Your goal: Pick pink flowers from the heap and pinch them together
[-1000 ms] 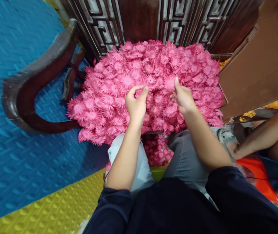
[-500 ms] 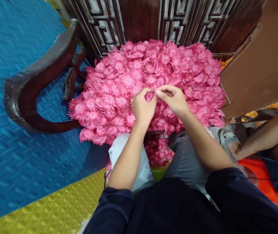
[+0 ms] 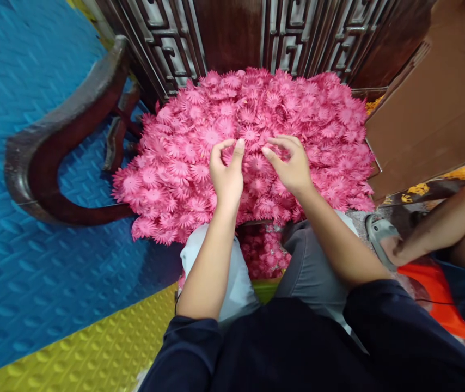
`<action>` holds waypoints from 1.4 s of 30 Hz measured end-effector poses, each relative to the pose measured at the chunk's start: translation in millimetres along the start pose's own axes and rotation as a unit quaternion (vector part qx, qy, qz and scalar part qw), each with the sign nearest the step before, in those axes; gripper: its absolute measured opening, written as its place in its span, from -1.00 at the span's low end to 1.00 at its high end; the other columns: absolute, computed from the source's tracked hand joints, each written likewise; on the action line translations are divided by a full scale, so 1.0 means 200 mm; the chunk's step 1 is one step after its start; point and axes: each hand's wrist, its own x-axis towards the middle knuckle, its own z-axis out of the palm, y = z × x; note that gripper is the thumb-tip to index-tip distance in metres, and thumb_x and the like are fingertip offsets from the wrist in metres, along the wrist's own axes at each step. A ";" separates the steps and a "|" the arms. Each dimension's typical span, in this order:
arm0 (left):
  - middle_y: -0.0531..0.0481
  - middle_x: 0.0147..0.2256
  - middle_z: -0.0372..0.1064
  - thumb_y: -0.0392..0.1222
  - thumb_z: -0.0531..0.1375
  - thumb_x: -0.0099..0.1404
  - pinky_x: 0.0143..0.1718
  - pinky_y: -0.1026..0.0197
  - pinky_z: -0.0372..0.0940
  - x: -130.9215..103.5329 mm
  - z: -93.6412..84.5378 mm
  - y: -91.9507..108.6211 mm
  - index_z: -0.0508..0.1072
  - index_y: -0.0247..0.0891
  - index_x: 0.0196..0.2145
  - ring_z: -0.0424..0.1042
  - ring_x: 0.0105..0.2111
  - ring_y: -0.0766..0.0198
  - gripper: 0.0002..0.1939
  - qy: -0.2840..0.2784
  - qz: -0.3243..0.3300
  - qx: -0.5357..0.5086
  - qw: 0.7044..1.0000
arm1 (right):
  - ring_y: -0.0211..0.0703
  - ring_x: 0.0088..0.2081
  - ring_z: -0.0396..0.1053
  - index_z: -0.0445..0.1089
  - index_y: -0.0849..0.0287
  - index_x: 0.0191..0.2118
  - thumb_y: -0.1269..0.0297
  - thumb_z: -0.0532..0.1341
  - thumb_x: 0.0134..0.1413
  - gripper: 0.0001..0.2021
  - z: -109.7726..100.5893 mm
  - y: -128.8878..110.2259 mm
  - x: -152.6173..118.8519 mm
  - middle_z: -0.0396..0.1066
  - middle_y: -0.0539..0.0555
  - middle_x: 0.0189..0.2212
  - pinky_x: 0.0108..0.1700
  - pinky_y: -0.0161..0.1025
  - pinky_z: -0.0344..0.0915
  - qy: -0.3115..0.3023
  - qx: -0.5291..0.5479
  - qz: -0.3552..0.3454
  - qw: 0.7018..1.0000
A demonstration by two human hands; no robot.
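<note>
A wide heap of pink flower pieces [image 3: 183,169] with thin radiating petals fills the middle of the view. Over its centre, my left hand [image 3: 227,171] has its thumb and forefinger curved and close together; whether anything small is between them is too fine to make out. My right hand [image 3: 292,163] is a short way to the right, its thumb and fingertips bent toward each other, also over the pink pieces. Anything between those fingertips is too small to see. The two hands are apart.
A dark curved wooden armrest [image 3: 32,163] stands at left over blue matting [image 3: 24,272]. Carved wooden panels [image 3: 232,38] rise behind the heap. At right are a brown cardboard sheet [image 3: 436,103], a person's leg with a sandal [image 3: 379,237] and an orange-red object [image 3: 436,294].
My hands were touching at the fingertips and have now moved apart. The left one has shifted left, with its thumb raised.
</note>
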 end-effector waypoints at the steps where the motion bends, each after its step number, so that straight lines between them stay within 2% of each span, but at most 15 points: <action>1: -0.01 -0.17 0.49 0.01 0.26 0.25 0.10 0.26 0.22 0.00 0.00 0.00 0.44 -0.20 -0.29 0.45 -0.07 0.28 -0.77 -0.004 -0.001 -0.002 1.000 | -0.06 0.01 0.36 0.53 0.09 -0.27 -0.16 0.33 -0.10 -0.58 0.02 -0.02 -0.02 0.47 0.14 -0.13 0.18 -0.02 0.24 -0.013 0.001 -0.009 1.000; 4: -0.01 -0.17 0.49 0.06 0.26 0.24 0.10 0.27 0.23 -0.02 0.01 0.00 0.44 -0.20 -0.28 0.45 -0.06 0.28 -0.73 -0.015 -0.008 -0.007 1.000 | -0.16 -0.17 0.41 0.49 0.11 -0.30 -0.22 0.27 -0.07 -0.54 0.07 -0.08 -0.07 0.49 0.09 -0.25 0.01 -0.13 0.35 -0.104 0.063 0.010 0.993; 6: -0.01 -0.17 0.49 0.12 0.25 0.24 0.08 0.26 0.25 -0.02 0.02 0.00 0.45 -0.19 -0.27 0.45 -0.06 0.27 -0.69 -0.028 -0.021 -0.018 0.999 | -0.20 -0.25 0.41 0.44 0.12 -0.30 -0.22 0.30 -0.12 -0.53 0.10 -0.10 -0.10 0.48 0.06 -0.30 -0.09 -0.19 0.36 -0.130 0.107 0.034 0.985; 9: -0.03 -0.17 0.51 0.25 0.14 0.27 0.09 0.19 0.28 -0.02 0.02 0.01 0.48 -0.18 -0.29 0.46 -0.03 0.21 -0.58 -0.068 -0.054 -0.048 0.995 | -0.23 -0.30 0.39 0.38 0.12 -0.31 -0.13 0.36 -0.17 -0.57 0.14 -0.09 -0.11 0.45 0.02 -0.34 -0.14 -0.22 0.35 -0.114 0.149 0.068 0.980; 11: -0.04 -0.17 0.52 0.27 0.06 0.32 0.09 0.14 0.30 -0.01 0.02 0.00 0.50 -0.18 -0.31 0.46 -0.02 0.18 -0.53 -0.097 -0.080 -0.068 0.990 | -0.24 -0.33 0.37 0.35 0.12 -0.36 -0.05 0.38 -0.17 -0.62 0.13 -0.07 -0.10 0.41 -0.01 -0.39 -0.17 -0.23 0.34 -0.100 0.162 0.090 0.978; 13: -0.05 -0.17 0.53 0.18 0.08 0.35 0.07 0.14 0.31 0.00 0.01 -0.01 0.52 -0.18 -0.30 0.46 -0.03 0.19 -0.60 -0.100 -0.092 -0.072 0.988 | -0.26 -0.36 0.34 0.31 0.12 -0.43 0.01 0.38 -0.18 -0.66 0.10 -0.04 -0.06 0.36 -0.03 -0.44 -0.19 -0.23 0.32 -0.077 0.165 0.101 0.978; 17: -0.02 -0.20 0.53 -0.14 0.19 0.29 -0.02 0.19 0.34 0.01 0.00 -0.02 0.51 -0.17 -0.28 0.48 -0.16 0.24 -0.88 -0.059 -0.065 -0.033 0.996 | -0.24 -0.33 0.33 0.28 0.11 -0.44 0.02 0.35 -0.13 -0.68 -0.01 0.01 0.02 0.32 -0.02 -0.44 -0.18 -0.23 0.31 0.018 0.153 0.100 0.983; 20: 0.01 -0.28 0.54 -0.26 0.19 0.24 -0.08 0.23 0.35 0.00 0.00 0.00 0.50 -0.18 -0.36 0.48 -0.22 0.26 -0.92 -0.093 -0.049 -0.018 0.994 | -0.24 -0.33 0.32 0.28 0.10 -0.44 -0.06 0.32 -0.09 -0.66 -0.09 0.03 0.05 0.30 -0.02 -0.45 -0.21 -0.24 0.29 0.045 0.135 0.093 0.985; 22: 0.02 -0.33 0.53 -0.26 0.18 0.24 -0.12 0.24 0.35 0.00 -0.01 0.01 0.50 -0.18 -0.40 0.47 -0.25 0.26 -0.91 -0.101 -0.044 -0.015 0.994 | -0.23 -0.34 0.31 0.28 0.09 -0.44 -0.12 0.29 -0.06 -0.63 -0.11 0.03 0.06 0.28 -0.02 -0.47 -0.24 -0.25 0.26 0.045 0.133 0.097 0.985; 26: 0.02 -0.33 0.50 -0.20 0.16 0.28 -0.16 0.23 0.33 0.01 -0.02 0.00 0.49 -0.17 -0.39 0.45 -0.28 0.25 -0.88 -0.057 -0.027 -0.009 0.998 | -0.26 -0.38 0.26 0.23 0.09 -0.48 -0.25 0.19 0.01 -0.53 -0.10 0.02 0.05 0.18 -0.04 -0.54 -0.33 -0.28 0.20 0.027 0.125 0.104 0.986; 30: 0.04 -0.36 0.46 -0.18 0.16 0.28 -0.27 0.28 0.32 0.01 -0.02 0.00 0.48 -0.16 -0.36 0.40 -0.36 0.31 -0.90 -0.044 -0.030 -0.009 0.999 | -0.33 -0.49 0.11 0.14 0.11 -0.56 -0.35 0.22 -0.12 -0.43 -0.07 -0.03 0.03 0.04 -0.08 -0.60 -0.41 -0.31 0.11 -0.009 0.113 0.103 0.988; 32: 0.04 -0.37 0.46 -0.13 0.17 0.29 -0.28 0.29 0.31 0.00 -0.01 0.01 0.47 -0.16 -0.35 0.38 -0.37 0.32 -0.89 -0.067 -0.012 -0.017 0.998 | -0.35 -0.51 0.03 0.09 0.12 -0.60 -0.38 0.24 -0.21 -0.39 -0.06 -0.06 0.01 -0.01 -0.09 -0.62 -0.43 -0.31 0.08 -0.019 0.104 0.097 0.990; 36: 0.01 -0.31 0.48 -0.07 0.24 0.24 -0.17 0.25 0.32 -0.03 0.01 0.03 0.51 -0.17 -0.33 0.41 -0.30 0.30 -0.86 -0.144 0.033 -0.024 0.989 | -0.39 -0.55 -0.03 0.06 0.13 -0.64 -0.39 0.27 -0.31 -0.35 -0.03 -0.11 0.00 0.00 -0.12 -0.65 -0.43 -0.31 0.09 -0.060 0.116 0.100 0.986; 38: 0.00 -0.27 0.49 -0.10 0.30 0.19 -0.12 0.22 0.33 -0.04 0.02 0.02 0.53 -0.16 -0.26 0.43 -0.26 0.27 -0.83 -0.163 0.004 -0.029 0.986 | -0.39 -0.56 -0.02 0.06 0.13 -0.64 -0.39 0.28 -0.32 -0.35 -0.02 -0.13 -0.01 0.01 -0.13 -0.67 -0.43 -0.32 0.12 -0.078 0.135 0.109 0.982; 42: -0.02 -0.23 0.49 -0.18 0.33 0.16 -0.04 0.15 0.36 -0.03 0.04 -0.01 0.51 -0.18 -0.18 0.48 -0.17 0.24 -0.76 -0.199 -0.136 -0.103 0.965 | -0.38 -0.55 0.07 0.10 0.12 -0.64 -0.38 0.26 -0.27 -0.37 -0.01 -0.15 -0.03 0.07 -0.12 -0.67 -0.41 -0.32 0.18 -0.108 0.152 0.125 0.974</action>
